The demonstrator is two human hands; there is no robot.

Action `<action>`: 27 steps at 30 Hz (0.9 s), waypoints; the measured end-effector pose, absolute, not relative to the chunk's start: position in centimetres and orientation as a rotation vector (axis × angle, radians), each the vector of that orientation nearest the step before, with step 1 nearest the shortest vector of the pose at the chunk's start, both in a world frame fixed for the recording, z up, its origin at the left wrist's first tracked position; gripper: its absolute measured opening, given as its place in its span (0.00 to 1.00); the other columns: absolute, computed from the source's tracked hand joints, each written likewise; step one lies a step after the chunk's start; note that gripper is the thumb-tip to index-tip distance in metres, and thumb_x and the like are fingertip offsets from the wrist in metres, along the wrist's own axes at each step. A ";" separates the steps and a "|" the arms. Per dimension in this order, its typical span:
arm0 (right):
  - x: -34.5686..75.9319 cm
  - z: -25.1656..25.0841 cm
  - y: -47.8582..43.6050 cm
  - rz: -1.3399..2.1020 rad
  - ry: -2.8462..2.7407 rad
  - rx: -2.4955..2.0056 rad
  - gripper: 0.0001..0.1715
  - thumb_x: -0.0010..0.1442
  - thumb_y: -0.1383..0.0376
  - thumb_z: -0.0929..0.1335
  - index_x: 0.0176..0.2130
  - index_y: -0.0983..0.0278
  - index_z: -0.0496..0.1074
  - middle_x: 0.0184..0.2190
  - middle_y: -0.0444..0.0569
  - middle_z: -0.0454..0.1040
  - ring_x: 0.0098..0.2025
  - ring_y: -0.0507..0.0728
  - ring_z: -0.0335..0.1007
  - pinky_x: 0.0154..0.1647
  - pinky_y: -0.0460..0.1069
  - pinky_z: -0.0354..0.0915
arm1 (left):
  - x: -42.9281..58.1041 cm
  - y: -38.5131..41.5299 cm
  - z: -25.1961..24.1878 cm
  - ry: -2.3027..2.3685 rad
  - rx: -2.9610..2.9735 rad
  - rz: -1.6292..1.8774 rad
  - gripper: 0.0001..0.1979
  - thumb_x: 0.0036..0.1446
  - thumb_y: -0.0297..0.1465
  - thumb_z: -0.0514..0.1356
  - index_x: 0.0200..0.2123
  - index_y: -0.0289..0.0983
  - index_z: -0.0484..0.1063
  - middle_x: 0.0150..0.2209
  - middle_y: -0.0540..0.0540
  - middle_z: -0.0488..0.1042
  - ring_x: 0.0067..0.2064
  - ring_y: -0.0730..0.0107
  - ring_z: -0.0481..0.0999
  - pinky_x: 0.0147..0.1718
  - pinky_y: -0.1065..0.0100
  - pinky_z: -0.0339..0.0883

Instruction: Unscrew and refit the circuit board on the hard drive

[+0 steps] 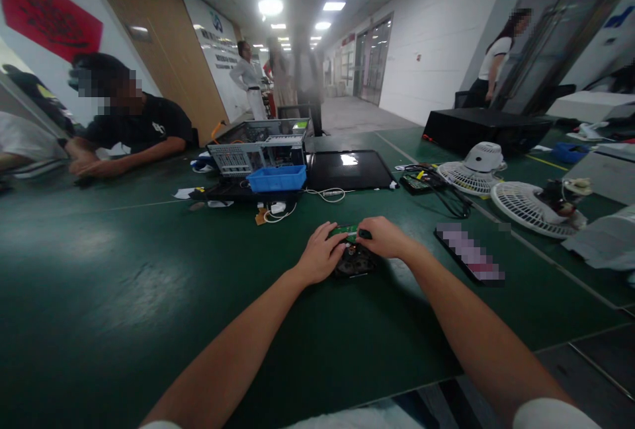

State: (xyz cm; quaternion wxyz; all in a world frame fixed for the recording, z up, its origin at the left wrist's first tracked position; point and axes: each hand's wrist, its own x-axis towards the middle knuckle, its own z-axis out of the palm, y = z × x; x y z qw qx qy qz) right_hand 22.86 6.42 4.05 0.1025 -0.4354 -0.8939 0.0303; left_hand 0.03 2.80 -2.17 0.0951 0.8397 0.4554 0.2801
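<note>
Bare forearms (243, 343) stretch in from the bottom edge, over a smooth green table (124, 330), and the hands meet mid-frame! Close together they work: the right hand (385, 237) pinches a small dark object (364, 234) at a green circuit board (346, 229), dead centre, by a black mechanical unit (356, 262). Fingers of the left hand (320, 254) touch the board; whether they grip, I cannot tell. Upper centre, a blue rectangular plastic tray (278, 180); right, a white round fan grille (526, 207).
</note>
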 end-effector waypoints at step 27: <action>22.5 4.8 5.8 -0.010 -2.695 -1.336 0.08 0.60 0.62 0.69 0.34 0.61 0.79 0.36 0.53 0.80 0.40 0.59 0.76 0.38 0.48 0.64 | 0.0 3.1 -2.8 1.331 2.491 0.866 0.20 0.70 0.37 0.53 0.62 0.43 0.70 0.68 0.42 0.61 0.70 0.53 0.55 0.68 0.47 0.51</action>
